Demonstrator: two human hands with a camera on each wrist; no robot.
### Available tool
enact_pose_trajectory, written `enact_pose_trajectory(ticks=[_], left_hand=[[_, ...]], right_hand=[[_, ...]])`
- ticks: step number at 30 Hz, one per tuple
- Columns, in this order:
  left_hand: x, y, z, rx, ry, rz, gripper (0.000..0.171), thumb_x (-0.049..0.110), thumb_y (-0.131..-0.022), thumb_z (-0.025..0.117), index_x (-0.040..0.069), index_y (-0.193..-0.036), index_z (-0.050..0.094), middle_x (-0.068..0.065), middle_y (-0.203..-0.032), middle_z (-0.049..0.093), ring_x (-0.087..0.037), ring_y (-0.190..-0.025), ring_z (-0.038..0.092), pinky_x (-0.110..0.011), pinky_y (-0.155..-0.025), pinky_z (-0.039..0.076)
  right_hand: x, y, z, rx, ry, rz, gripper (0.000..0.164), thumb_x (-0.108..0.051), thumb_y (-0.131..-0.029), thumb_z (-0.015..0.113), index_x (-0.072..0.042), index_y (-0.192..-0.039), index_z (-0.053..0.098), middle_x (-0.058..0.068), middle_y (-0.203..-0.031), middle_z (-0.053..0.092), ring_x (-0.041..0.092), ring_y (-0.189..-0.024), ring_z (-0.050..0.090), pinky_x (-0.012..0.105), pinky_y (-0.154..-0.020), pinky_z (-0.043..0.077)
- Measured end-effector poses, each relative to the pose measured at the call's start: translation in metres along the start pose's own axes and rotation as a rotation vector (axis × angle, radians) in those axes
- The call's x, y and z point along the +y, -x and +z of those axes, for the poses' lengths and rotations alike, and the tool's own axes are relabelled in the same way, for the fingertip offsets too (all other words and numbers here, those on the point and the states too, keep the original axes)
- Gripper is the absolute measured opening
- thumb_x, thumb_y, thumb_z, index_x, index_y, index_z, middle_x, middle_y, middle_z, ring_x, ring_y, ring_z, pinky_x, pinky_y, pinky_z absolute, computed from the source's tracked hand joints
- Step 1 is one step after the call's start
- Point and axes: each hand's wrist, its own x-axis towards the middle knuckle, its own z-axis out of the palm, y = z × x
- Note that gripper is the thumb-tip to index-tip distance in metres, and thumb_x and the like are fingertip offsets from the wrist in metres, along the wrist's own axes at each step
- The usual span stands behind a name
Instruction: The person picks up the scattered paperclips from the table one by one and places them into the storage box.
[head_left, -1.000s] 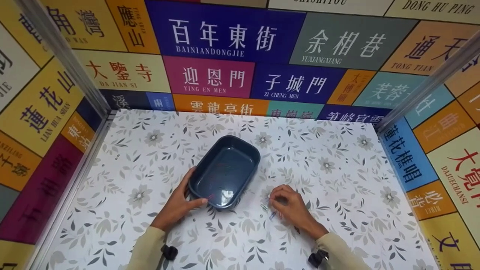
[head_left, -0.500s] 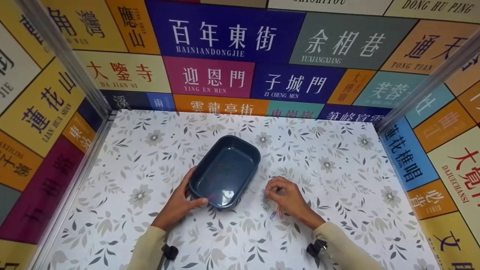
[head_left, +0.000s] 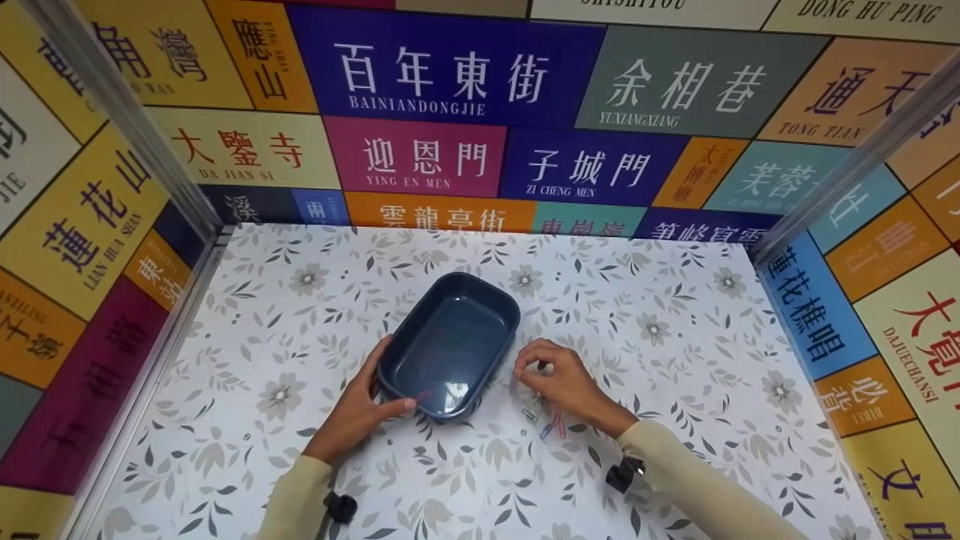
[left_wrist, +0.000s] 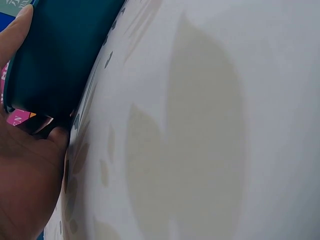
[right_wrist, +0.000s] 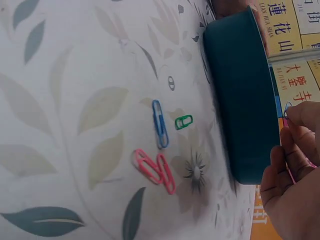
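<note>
A dark blue rectangular dish rests at an angle on the table. My left hand holds its near left side, thumb over the rim and fingers along the outer wall. Close to the dish's right side, my right hand pinches a paper clip between thumb and forefinger; only a thin wire loop of it shows. Below that hand lie a green paper clip, a blue paper clip and two pink paper clips. Inside the dish, a pink clip and other faint clips show.
A white cloth with grey leaves and flowers covers the table. Walls of coloured panels with printed characters enclose the back and both sides, with metal posts at the corners.
My right hand has moved up and left, from beside the loose paper clips toward the dish, uncovering the pink clips. The left hand and dish have stayed in place.
</note>
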Motion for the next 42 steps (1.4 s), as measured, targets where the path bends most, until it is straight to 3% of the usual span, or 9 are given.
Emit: enact_pose_trajectory(ticks=[8, 19, 26, 34, 42], left_hand=[[-0.002, 0.0, 0.0, 0.02, -0.032, 0.014, 0.118, 0.027, -0.088, 0.096, 0.031, -0.179, 0.02, 0.009, -0.182, 0.02, -0.016, -0.169, 0.015, -0.045, -0.135, 0.017], [0.001, -0.002, -0.002, 0.012, -0.029, 0.026, 0.119, 0.028, -0.088, 0.096, 0.029, -0.179, 0.019, 0.006, -0.182, 0.02, -0.018, -0.169, 0.017, -0.044, -0.135, 0.016], [-0.001, -0.002, 0.0, 0.018, -0.015, 0.014, 0.118, 0.025, -0.089, 0.096, 0.029, -0.179, 0.019, 0.006, -0.182, 0.021, -0.019, -0.168, 0.018, -0.043, -0.135, 0.017], [-0.001, -0.001, 0.001, 0.027, 0.011, -0.008, 0.122, 0.028, -0.085, 0.098, 0.029, -0.179, 0.02, 0.004, -0.183, 0.02, -0.022, -0.168, 0.018, -0.043, -0.135, 0.017], [0.001, -0.002, 0.002, 0.032, 0.0, -0.014, 0.121, 0.027, -0.085, 0.098, 0.031, -0.178, 0.021, 0.004, -0.183, 0.02, -0.022, -0.168, 0.019, -0.044, -0.135, 0.016]], right_hand=[[-0.006, -0.015, 0.003, -0.027, 0.009, -0.051, 0.009, 0.005, -0.093, 0.082, -0.004, -0.091, 0.082, 0.013, -0.101, 0.078, 0.034, -0.099, 0.07, 0.041, -0.085, 0.053], [-0.02, -0.037, 0.01, -0.126, 0.066, -0.041, 0.009, -0.002, -0.095, 0.082, -0.01, -0.09, 0.083, 0.01, -0.1, 0.076, 0.021, -0.1, 0.068, 0.045, -0.088, 0.056], [-0.025, -0.051, 0.018, -0.175, 0.083, -0.097, 0.009, 0.002, -0.094, 0.082, -0.005, -0.089, 0.082, 0.009, -0.097, 0.075, 0.028, -0.094, 0.068, 0.044, -0.082, 0.057], [-0.031, -0.065, 0.023, -0.238, 0.114, -0.087, 0.006, 0.0, -0.094, 0.083, -0.005, -0.09, 0.082, 0.008, -0.099, 0.075, 0.026, -0.101, 0.069, 0.043, -0.093, 0.057], [-0.036, -0.075, 0.03, -0.312, 0.16, -0.095, 0.005, 0.001, -0.093, 0.081, -0.003, -0.089, 0.082, 0.008, -0.094, 0.076, 0.028, -0.096, 0.071, 0.049, -0.092, 0.058]])
